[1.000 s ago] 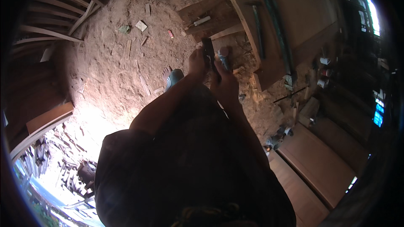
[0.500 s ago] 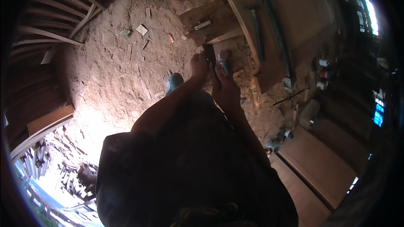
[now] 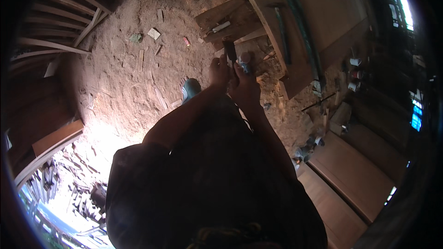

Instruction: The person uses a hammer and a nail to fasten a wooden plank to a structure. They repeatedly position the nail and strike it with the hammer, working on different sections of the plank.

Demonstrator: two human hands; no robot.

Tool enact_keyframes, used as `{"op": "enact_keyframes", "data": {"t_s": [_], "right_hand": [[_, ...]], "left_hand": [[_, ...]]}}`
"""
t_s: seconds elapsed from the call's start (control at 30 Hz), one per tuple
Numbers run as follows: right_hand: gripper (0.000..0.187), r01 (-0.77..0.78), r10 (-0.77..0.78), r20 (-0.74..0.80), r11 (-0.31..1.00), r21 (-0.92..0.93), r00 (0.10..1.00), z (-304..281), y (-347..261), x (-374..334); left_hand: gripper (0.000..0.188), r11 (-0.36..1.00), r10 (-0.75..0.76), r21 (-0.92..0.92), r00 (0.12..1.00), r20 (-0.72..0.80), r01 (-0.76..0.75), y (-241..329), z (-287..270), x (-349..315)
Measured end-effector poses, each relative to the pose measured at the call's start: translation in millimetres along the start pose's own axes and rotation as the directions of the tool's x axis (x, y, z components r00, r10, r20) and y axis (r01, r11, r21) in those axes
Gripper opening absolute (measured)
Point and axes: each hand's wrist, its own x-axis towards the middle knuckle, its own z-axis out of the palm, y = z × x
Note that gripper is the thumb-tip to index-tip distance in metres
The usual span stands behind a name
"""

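Note:
In front of my body, both hands are together on a dark flat-bladed tool (image 3: 230, 50), possibly a scraper or wide chisel. My right hand (image 3: 245, 91) is closed round its narrow lower end. My left hand (image 3: 218, 73) is closed beside the blade, fingers against its left side; shadow hides the exact grip. The wide end of the tool points away from me, toward wooden boards (image 3: 235, 17) on the ground. A pale cylindrical piece (image 3: 222, 26) lies on those boards.
A hammer (image 3: 282, 34) lies on a large wooden panel (image 3: 332, 14) at the right. Wood scraps (image 3: 154, 33) dot the dusty ground. Slatted timber (image 3: 55, 41) stands at the left, and brown boards (image 3: 353, 175) lie at the lower right.
My right hand has shifted slightly left, closer to my left hand. The tool's blade has turned and now reaches a little farther from me.

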Motion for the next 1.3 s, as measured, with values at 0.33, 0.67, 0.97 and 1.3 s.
{"op": "enact_keyframes", "data": {"t_s": [0.33, 0.67, 0.97, 1.3], "right_hand": [[0.044, 0.201, -0.114, -0.324, 0.947, 0.251, 0.939, 8.4, 50.7, -30.3], [0.049, -0.032, 0.136, -0.362, 0.960, 0.278, 0.922, 62.7, 43.7, 118.8], [0.060, 0.244, 0.022, -0.431, 0.797, 0.553, 0.902, 103.6, 48.0, 148.8], [0.057, 0.253, -0.094, -0.481, 0.927, 0.278, 0.871, 17.4, 96.5, 128.5]], "left_hand": [[0.026, 0.961, 0.272, -0.029, 0.926, 0.262, -0.274, 40.1, -86.9, -30.2], [0.043, 0.959, 0.275, -0.031, 0.905, 0.326, -0.280, 134.0, -117.5, -63.4], [0.032, 0.972, 0.140, -0.221, 0.954, 0.264, -0.081, 165.6, -119.3, -53.3], [0.040, 0.904, 0.146, -0.427, 0.945, 0.294, -0.007, 228.1, -113.6, -24.8]]}}
